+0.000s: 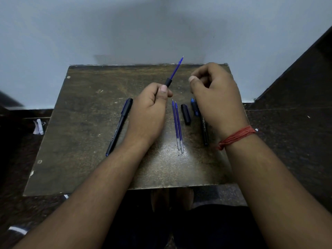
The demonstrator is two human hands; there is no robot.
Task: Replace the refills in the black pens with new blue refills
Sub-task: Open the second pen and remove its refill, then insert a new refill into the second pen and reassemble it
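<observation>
My left hand (150,108) grips a black pen barrel (168,82) with a blue refill (177,70) sticking out of its far end, tip pointing up and away. My right hand (215,95) hovers to the right of it with curled fingers; whether it holds a small part is hidden. Two loose blue refills (177,125) lie side by side between my hands. A capped black pen (119,126) lies left of my left hand. Another black pen (204,130) lies partly under my right hand. A black cap (186,114) lies beside the refills.
Everything rests on a small worn brown board (80,141) set against a pale wall. Dark floor surrounds it, with scraps of white paper (38,127) on the left. A red thread band (235,137) circles my right wrist.
</observation>
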